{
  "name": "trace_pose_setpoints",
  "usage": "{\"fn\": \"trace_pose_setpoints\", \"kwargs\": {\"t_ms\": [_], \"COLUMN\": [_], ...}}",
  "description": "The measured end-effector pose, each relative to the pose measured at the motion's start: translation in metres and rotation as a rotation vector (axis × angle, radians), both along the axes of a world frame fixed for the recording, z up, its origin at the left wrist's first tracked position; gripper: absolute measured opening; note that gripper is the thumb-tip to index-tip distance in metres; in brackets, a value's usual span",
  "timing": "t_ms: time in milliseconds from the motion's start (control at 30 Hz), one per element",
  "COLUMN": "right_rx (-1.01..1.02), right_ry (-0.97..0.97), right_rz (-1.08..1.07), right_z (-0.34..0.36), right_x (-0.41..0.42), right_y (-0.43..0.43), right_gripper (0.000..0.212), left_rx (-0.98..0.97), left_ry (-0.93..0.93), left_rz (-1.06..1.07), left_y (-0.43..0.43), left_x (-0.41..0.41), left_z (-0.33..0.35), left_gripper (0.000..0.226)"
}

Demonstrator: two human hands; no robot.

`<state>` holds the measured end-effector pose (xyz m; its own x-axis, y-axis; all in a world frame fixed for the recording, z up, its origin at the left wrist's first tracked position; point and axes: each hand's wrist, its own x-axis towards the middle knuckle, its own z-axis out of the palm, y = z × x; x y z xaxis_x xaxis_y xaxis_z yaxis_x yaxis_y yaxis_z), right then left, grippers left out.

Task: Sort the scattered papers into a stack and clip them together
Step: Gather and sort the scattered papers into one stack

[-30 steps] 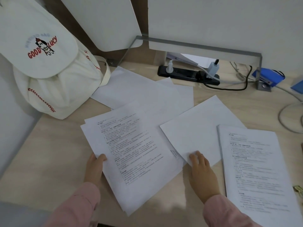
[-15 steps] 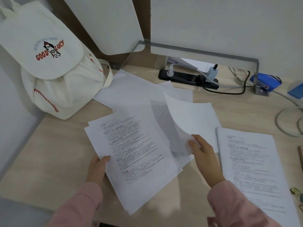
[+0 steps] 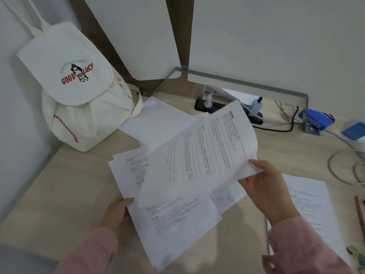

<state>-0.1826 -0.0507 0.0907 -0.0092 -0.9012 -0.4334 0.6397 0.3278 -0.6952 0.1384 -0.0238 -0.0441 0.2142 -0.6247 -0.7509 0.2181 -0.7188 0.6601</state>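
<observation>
The right hand (image 3: 264, 186) pinches a printed sheet (image 3: 201, 155) by its near-right corner, holding it tilted above the desk (image 3: 59, 194), its length slanting toward the far right. The printed pile (image 3: 177, 216) it likely belongs on lies just below-left, its left edge gripped by the left hand (image 3: 118, 212). The canvas backpack (image 3: 83, 107) has its flap shut; contents unseen.

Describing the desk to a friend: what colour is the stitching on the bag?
Red chevron stitches on the cream bag, seen in the head view.
</observation>
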Motion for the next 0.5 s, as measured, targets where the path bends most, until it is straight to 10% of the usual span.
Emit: {"fn": "trace_pose_setpoints", "kwargs": {"t_ms": [267,500], "right_rx": [0.396,0.413], "right_ry": [0.209,0.004], "right_rz": [-0.024,-0.058], "right_z": [-0.071,-0.088], "right_x": [-0.015,0.007], "right_y": [0.023,0.028], "right_gripper": [0.022,0.031], "left_rx": [0.037,-0.060], "left_ry": [0.111,-0.011], "left_rz": [0.077,-0.098], "left_y": [-0.002,0.002], "left_x": [0.000,-0.007], "left_z": [0.003,0.005], "left_gripper": [0.039,0.018]}}
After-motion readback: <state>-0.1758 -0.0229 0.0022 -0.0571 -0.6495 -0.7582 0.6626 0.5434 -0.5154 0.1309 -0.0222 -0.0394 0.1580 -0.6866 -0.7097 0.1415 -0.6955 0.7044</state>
